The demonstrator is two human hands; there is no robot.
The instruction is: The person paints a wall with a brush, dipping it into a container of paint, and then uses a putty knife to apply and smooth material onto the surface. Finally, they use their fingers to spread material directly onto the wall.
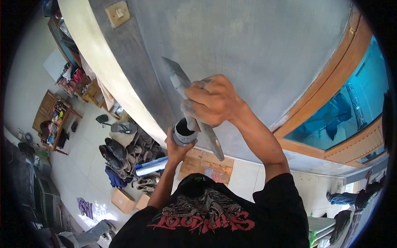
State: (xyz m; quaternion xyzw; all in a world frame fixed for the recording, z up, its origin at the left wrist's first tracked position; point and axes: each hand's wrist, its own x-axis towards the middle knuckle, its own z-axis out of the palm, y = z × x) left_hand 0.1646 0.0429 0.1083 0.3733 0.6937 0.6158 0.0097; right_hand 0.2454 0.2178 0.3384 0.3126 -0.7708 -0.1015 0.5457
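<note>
My right hand is wrapped round the handle of a putty knife, whose flat blade points up and to the left near the grey wall. Below it, my left hand holds a small grey-smeared cup with a dark inside. The knife passes above the cup's right side, and my right fingers partly hide the cup's rim. Grey smears mark my right fingers. The far end of the handle reaches down toward my chest.
A light switch sits on the wall at upper left. Wood frames a blue-tinted window at right. Shoes, boxes and flattened cardboard lie on the floor. A person's jeans-clad leg shows at lower right.
</note>
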